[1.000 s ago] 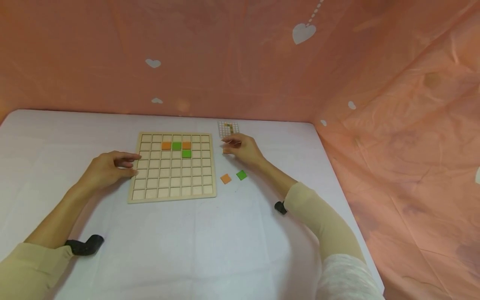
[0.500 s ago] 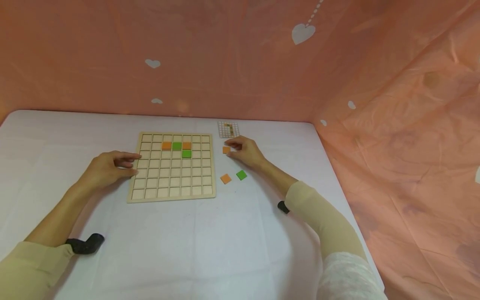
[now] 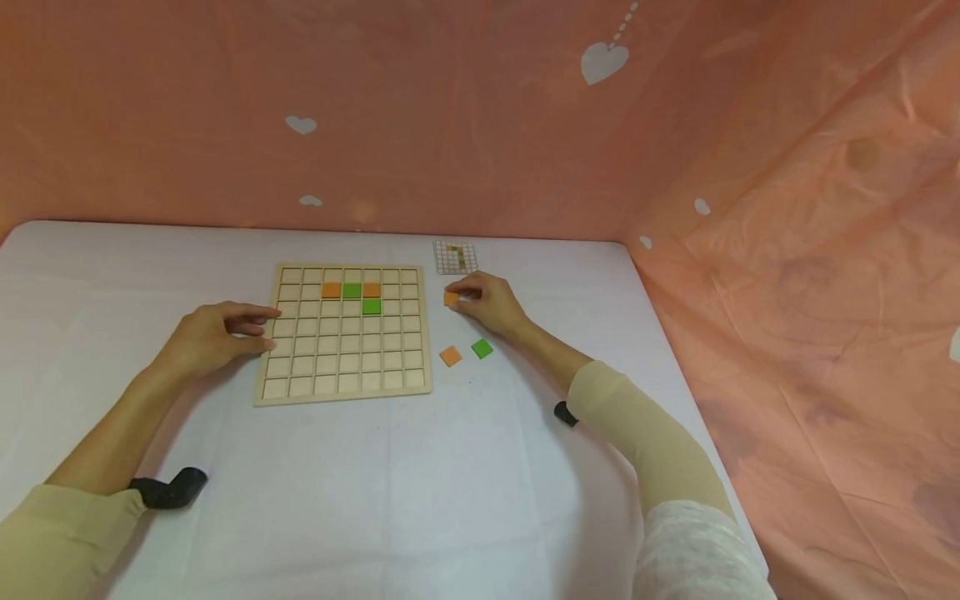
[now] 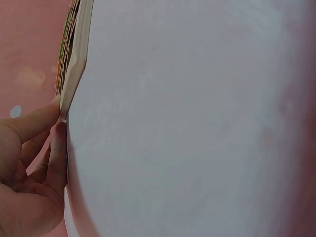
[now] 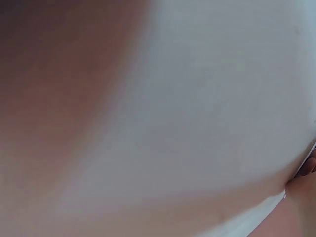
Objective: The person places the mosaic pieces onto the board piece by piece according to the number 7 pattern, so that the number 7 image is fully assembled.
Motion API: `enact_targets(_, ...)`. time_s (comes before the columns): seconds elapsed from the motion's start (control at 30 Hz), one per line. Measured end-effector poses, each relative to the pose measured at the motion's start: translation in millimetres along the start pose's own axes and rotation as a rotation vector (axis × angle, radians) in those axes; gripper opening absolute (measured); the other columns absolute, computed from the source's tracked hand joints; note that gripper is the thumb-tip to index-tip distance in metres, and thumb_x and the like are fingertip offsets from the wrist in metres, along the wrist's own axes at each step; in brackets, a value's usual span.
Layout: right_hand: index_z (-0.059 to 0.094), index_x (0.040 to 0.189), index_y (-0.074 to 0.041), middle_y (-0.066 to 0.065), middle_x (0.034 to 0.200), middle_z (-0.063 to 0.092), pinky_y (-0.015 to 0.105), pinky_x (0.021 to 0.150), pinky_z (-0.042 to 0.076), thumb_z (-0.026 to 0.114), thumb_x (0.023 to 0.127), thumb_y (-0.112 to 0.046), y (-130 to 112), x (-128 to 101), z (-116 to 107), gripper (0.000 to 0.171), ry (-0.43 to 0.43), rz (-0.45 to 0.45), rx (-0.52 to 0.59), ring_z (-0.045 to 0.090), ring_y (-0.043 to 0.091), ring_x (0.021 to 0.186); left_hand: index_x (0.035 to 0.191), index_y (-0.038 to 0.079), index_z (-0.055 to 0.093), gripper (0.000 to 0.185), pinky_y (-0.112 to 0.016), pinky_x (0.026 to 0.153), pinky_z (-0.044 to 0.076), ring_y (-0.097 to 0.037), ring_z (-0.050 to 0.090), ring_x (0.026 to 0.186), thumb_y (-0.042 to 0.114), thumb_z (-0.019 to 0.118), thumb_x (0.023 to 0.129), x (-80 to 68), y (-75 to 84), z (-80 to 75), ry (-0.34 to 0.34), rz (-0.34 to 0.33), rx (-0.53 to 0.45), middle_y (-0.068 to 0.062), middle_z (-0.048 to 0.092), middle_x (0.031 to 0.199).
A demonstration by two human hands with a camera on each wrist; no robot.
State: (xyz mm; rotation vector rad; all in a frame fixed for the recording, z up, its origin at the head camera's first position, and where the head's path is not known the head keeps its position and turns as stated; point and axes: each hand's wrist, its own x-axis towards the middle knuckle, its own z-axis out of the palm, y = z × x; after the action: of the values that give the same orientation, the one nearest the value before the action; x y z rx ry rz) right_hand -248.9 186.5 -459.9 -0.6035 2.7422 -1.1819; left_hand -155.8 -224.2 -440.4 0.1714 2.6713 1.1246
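Observation:
In the head view, a wooden grid board (image 3: 345, 400) bears orange and green square tiles near its top. My left hand (image 3: 213, 340) touches the board's left edge, thumb and fingers apart and fairly straight; the left wrist view has fingertips against the board's edge (image 4: 74, 81). Right of the board, my right hand (image 3: 491, 304) pinches an orange tile (image 3: 450, 298) between thumb and forefinger, at or just above the cloth. Fingers cover part of it. A second orange tile (image 3: 450, 356) and a green tile (image 3: 482, 348) lie nearer. The right wrist view barely catches my hand (image 5: 308, 168).
Beyond my right hand lies a small pattern card (image 3: 455, 258) printed with a grid and coloured squares. White cloth covers the table (image 3: 337, 492). An orange curtain (image 3: 450, 125) with white hearts hangs behind and along the right side.
Half a second ago the right fingers stood apart beside the orange tile, leaving it more exposed; now they come together over it. The left hand stays at the board's edge.

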Motion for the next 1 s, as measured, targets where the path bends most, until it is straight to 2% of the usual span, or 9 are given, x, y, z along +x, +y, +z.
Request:
enact_targets(0.47,0.075,0.113,-0.008,0.003,0.104,0.070,0.025,0.084,0.051,0.079,0.087,-0.017,-6.2,-1.8,-6.8,0.027,0.008,0.001,-0.002,0.063,0.014,0.096,0.133,0.003,0.062,0.052,-0.037,0.086,0.041,-0.036,0.060,0.107,0.025,0.077,0.088,0.4,0.3,0.3,0.012,0.015,0.008,-0.024,0.066,0.117)
enact_targets(0.63,0.076,0.112,-0.008,0.002,0.098,0.069,0.024,0.082,0.051,0.078,0.087,-0.014,-9.9,-3.2,-10.1,0.026,0.036,-0.005,0.001,0.064,0.013,0.092,0.133,0.003,0.062,0.053,-0.042,0.088,0.041,-0.036,0.061,0.107,0.026,0.078,0.088,0.0,1.1,1.7,0.014,0.016,0.001,-0.024,0.066,0.119)
enact_targets(0.8,0.076,0.109,-0.006,0.003,0.101,0.069,0.025,0.079,0.054,0.080,0.085,-0.012,-16.6,-7.2,-6.6,0.025,0.038,0.022,0.087,0.066,0.014,0.090,0.133,0.003,0.061,0.054,-0.052,0.093,0.040,-0.039,0.060,0.108,0.026,0.078,0.088,0.7,0.2,0.5,0.004,0.019,-0.004,-0.025,0.066,0.118)
enact_targets(1.0,0.076,0.110,-0.008,0.000,0.105,0.068,0.024,0.078,0.054,0.079,0.086,-0.012,-29.0,-11.1,0.4,0.025,-0.005,0.062,0.127,0.067,0.012,0.092,0.133,0.002,0.061,0.054,-0.053,0.094,0.040,-0.039,0.060,0.109,0.025,0.078,0.087,1.4,-0.1,-0.2,0.002,0.016,-0.019,-0.026,0.066,0.116)
